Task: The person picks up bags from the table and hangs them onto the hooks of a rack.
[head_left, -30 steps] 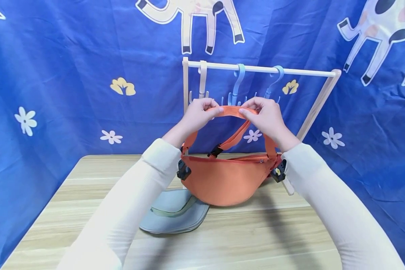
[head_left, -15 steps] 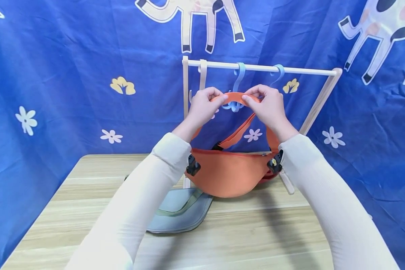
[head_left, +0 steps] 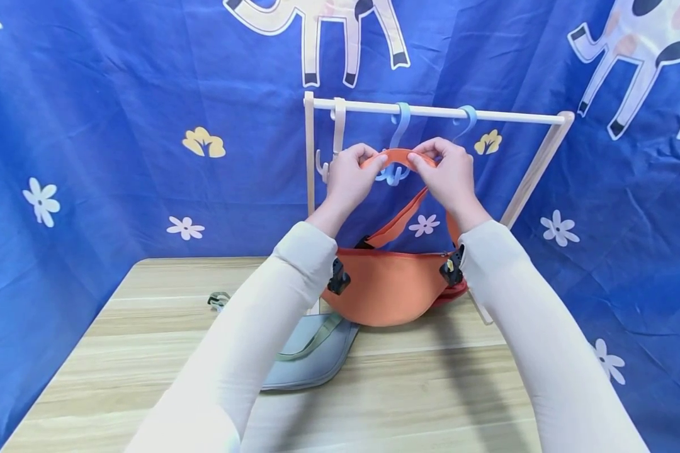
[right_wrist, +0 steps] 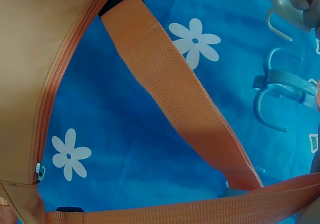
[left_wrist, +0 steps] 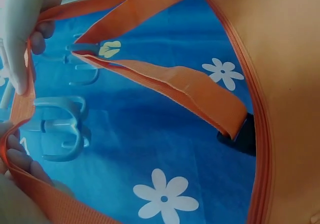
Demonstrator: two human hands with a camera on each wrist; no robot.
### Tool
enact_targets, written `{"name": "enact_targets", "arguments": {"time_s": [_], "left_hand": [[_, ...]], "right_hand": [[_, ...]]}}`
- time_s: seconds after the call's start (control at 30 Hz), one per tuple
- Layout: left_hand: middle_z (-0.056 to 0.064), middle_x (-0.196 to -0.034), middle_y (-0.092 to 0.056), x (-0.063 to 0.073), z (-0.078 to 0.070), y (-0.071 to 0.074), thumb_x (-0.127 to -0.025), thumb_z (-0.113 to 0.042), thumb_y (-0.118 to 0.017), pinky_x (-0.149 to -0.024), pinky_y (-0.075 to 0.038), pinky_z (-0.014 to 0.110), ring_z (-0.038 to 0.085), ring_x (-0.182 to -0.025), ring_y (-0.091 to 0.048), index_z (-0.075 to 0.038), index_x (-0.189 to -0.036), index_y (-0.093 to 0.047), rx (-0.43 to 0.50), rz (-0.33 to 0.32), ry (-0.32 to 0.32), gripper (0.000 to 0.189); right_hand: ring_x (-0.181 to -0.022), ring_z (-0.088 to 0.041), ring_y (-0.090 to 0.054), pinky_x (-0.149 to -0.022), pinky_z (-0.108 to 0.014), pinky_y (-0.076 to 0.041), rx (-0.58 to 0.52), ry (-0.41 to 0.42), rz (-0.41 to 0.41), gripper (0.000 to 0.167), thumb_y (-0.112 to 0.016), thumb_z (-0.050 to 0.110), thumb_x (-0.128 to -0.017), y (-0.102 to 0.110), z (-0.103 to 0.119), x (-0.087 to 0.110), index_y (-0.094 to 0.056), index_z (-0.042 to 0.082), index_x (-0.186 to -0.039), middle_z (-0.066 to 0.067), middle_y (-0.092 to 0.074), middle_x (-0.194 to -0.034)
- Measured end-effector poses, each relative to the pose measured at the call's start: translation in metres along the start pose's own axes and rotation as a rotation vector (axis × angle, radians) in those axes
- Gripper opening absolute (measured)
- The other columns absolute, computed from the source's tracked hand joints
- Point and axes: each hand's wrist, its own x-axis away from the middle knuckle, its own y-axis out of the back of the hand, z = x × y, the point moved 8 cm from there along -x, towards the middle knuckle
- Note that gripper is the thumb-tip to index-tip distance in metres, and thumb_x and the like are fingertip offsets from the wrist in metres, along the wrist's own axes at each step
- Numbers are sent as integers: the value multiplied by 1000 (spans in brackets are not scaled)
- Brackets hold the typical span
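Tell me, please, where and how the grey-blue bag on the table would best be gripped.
I'd probably pinch the grey-blue bag by its green strap, coming from above on the person's right: the strap curves across the bag's upward face as it lies on the table. The left sleeve covers the bag's other side in the head view.

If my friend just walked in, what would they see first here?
Probably the big orange bag in the middle, its strap pinched by the left hand and right hand. Then maybe the bright blue curtain behind, printed with spotted animals and white flowers.
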Motion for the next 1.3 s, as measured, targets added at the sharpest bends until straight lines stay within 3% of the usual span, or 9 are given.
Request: {"name": "enact_targets", "arguments": {"time_s": [0.13,0.23,0.3,0.37,0.47,0.53,0.9,1.13,1.3], "left_hand": [[3,-77,-62,2,4,-4,-93,-29,-63,-85,-40,32,17,-72,-53,-8,-90,-67,-38,0,23,21],[3,-79,-63,4,7,-7,-93,-29,-63,-89,-40,37,17,-75,-54,-8,-91,-67,-49,11,40,21],[3,-81,-63,5,11,-10,-93,-29,-63,-74,-45,32,18,-75,-54,-8,-92,-67,-34,28,59,21],[3,-81,-62,7,13,-12,-93,-30,-63,-64,-45,30,18,-74,-53,-9,-92,-66,-26,45,67,21],[4,-81,-61,8,14,-14,-93,-29,-63,-62,-45,27,19,-74,-53,-8,-93,-66,-17,64,69,21],[4,-82,-62,9,15,-16,-93,-28,-63,-62,-46,27,19,-74,-53,-8,-93,-66,-13,75,65,20],[6,-79,-61,14,22,-23,-95,-28,-61,-63,-50,27,18,-67,-59,-8,-95,-66,-12,154,88,20],[3,-84,-64,18,31,-21,-93,-31,-63,-70,-50,27,16,-78,-58,-10,-97,-67,-65,189,106,22],[2,-90,-65,19,37,-15,-89,-34,-68,-76,-50,27,16,-86,-58,-10,-99,-67,-40,196,121,26]], "right_hand": [[-75,-17,-56,-70,-28,-44,0,-25,20,27,-67,35,-89,-4,-6,2,-69,11,-101,-3,-63,-85],[-79,-18,-56,-93,-35,-37,2,-35,36,27,-66,35,-90,-6,-10,4,-69,11,-101,-4,-63,-86],[-81,-19,-56,-97,-39,-32,0,-37,40,27,-66,35,-90,-7,-12,5,-69,11,-101,-4,-64,-86],[-80,-19,-56,-95,-38,-35,-11,-37,41,27,-66,35,-90,-8,-13,7,-69,11,-101,-4,-64,-87],[-78,-18,-57,-73,-32,-46,-30,-40,42,26,-66,34,-90,-10,-17,9,-69,11,-101,-4,-65,-88],[-77,-17,-57,-67,-29,-47,-43,-51,43,26,-66,35,-90,-12,-20,11,-69,12,-102,-3,-65,-88],[-75,-19,-55,-64,-29,-46,-56,-84,54,27,-64,40,-90,-15,-32,21,-67,15,-100,-1,-62,-86],[-76,-16,-56,-66,-28,-47,-41,-62,54,28,-66,39,-89,-13,-33,25,-67,14,-102,-1,-65,-89],[-78,-16,-60,-70,-29,-52,-60,-38,39,30,-67,36,-89,-9,-32,28,-67,11,-104,-4,-67,-92]]}}
